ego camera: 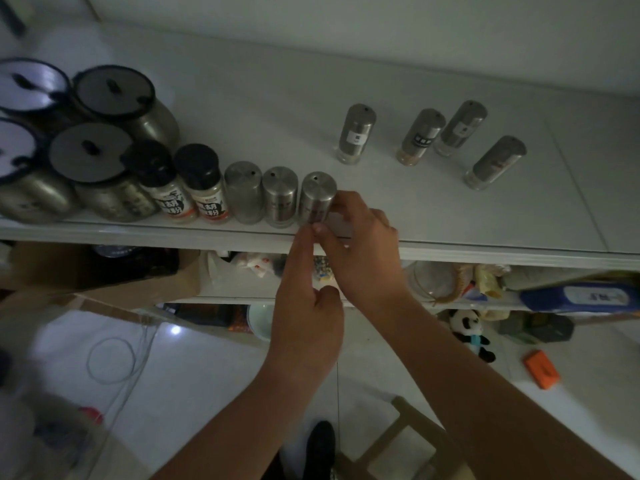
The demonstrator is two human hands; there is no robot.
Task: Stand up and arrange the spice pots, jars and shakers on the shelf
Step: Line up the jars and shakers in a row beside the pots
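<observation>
Metal wraps the whole steel shaker [317, 195], a short brushed cylinder with a flat round top and one small dark hole near the rim. It stands upright at the near edge of the shelf [277, 116], at the right end of a front row. The right hand [360, 244] is clamped on it: its fingers curl round the right side and its thumb presses low on the front. The left hand [308, 299] reaches up from below with its fingers fairly straight, their tips at the base of the steel shaker beside the right thumb and its own thumb held apart. Both forearms rise from the near edge and converge there.

Just left stand two matching shakers [280, 195] of the same brushed metal, close together. Next come two pepper jars [204, 188] with black caps, pale powder inside and printed labels. Further left, four squat metal pots [145, 123] with flat dark-rimmed lids and small knobs sit in a tight cluster. Well apart on the far right of the smooth white shelf stand four tall shakers [356, 133], slim metal sleeves over clear bases, some labelled.

Below the shelf are a cardboard box [104, 271] and a panda toy [467, 330]. An orange block [542, 368] lies on the glossy white floor [207, 375].
</observation>
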